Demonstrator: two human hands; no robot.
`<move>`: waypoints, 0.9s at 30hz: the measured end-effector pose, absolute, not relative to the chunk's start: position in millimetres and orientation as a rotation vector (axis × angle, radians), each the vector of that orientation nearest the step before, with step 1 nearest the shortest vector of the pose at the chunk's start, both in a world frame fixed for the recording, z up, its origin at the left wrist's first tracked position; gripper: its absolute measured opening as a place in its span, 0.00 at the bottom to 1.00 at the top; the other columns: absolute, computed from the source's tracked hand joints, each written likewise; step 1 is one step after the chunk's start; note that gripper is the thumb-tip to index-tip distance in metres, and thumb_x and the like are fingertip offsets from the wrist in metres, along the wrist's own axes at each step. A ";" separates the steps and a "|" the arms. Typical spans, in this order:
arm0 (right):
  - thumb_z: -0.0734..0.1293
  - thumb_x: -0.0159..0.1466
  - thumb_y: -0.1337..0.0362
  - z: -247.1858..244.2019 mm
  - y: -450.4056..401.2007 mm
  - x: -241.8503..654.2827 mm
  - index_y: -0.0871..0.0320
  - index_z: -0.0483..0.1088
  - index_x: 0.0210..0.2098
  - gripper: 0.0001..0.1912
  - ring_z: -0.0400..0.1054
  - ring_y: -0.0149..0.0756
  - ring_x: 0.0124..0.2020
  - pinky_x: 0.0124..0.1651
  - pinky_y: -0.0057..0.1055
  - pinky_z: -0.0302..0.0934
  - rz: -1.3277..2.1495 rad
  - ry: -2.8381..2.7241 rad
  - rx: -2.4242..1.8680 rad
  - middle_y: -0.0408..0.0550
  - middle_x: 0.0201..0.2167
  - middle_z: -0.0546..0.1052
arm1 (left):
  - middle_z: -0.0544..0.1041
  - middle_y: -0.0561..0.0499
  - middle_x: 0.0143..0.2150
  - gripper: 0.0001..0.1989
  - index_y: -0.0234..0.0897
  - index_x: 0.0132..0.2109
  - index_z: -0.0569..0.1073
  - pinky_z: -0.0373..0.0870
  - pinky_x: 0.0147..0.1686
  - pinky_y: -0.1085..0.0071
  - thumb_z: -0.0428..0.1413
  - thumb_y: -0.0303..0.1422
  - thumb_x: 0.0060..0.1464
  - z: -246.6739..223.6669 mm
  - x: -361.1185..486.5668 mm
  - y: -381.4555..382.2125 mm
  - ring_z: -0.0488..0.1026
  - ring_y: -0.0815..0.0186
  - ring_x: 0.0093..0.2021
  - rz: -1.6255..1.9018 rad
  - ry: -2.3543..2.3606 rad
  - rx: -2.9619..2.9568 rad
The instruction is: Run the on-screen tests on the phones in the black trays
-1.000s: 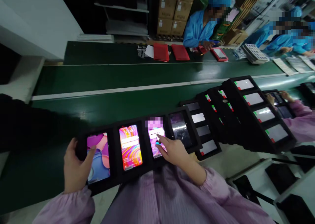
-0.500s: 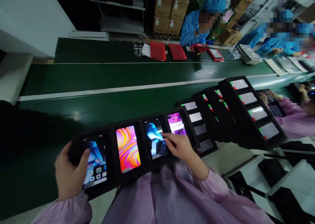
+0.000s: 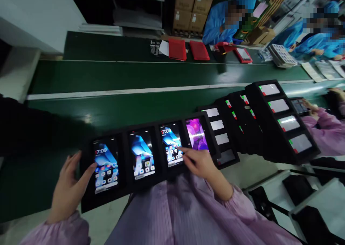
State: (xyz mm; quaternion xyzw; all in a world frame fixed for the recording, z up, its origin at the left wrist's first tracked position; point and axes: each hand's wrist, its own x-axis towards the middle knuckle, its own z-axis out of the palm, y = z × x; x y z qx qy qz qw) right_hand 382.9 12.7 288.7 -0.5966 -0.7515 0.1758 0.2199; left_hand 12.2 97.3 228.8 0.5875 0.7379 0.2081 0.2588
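Observation:
A long black tray holds several lit phones in a row. My left hand grips the tray's left end, its thumb at the edge of the leftmost phone. The second phone shows a blue home screen. Over the third phone is my right hand, its index fingertip at the lower right of the screen and the other fingers curled with nothing visible in them. A purple picture fills the rightmost phone.
More black trays with pale devices stand at the right. Red pouches lie across the green bench. A person in blue sits opposite; a pink-sleeved person works at the far right.
The phone screens have changed: the second went from orange swirls to a blue home screen, and the third now shows icons and 17:09. The view has shifted slightly.

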 end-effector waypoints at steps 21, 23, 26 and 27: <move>0.56 0.76 0.58 272.0 34.0 301.1 0.58 0.74 0.52 0.18 0.80 0.37 0.42 0.29 0.28 0.67 0.745 -2.473 -1.478 0.51 0.55 0.80 | 0.50 0.34 0.74 0.55 0.39 0.71 0.55 0.51 0.67 0.38 0.56 0.61 0.39 225.8 -4.3 54.1 0.37 0.40 0.76 0.308 1.923 1.555; 0.56 0.75 0.58 271.7 32.7 301.5 0.57 0.74 0.51 0.17 0.80 0.36 0.42 0.29 0.28 0.67 0.759 -2.445 -1.455 0.51 0.56 0.80 | 0.50 0.32 0.74 0.56 0.38 0.70 0.56 0.46 0.68 0.38 0.56 0.62 0.38 224.9 -2.3 56.3 0.36 0.39 0.76 0.302 1.957 1.557; 0.56 0.75 0.59 270.6 29.1 305.7 0.57 0.74 0.46 0.16 0.80 0.34 0.40 0.30 0.28 0.66 0.747 -2.368 -1.416 0.50 0.55 0.80 | 0.46 0.29 0.75 0.57 0.35 0.70 0.55 0.46 0.68 0.38 0.55 0.62 0.39 227.5 2.9 61.5 0.37 0.38 0.76 0.288 1.972 1.517; 0.56 0.75 0.60 270.5 28.1 307.5 0.56 0.74 0.44 0.16 0.80 0.34 0.39 0.30 0.27 0.66 0.736 -2.337 -1.422 0.50 0.55 0.80 | 0.45 0.29 0.75 0.57 0.35 0.71 0.55 0.47 0.68 0.38 0.55 0.63 0.39 229.0 4.8 63.4 0.37 0.38 0.76 0.287 1.971 1.504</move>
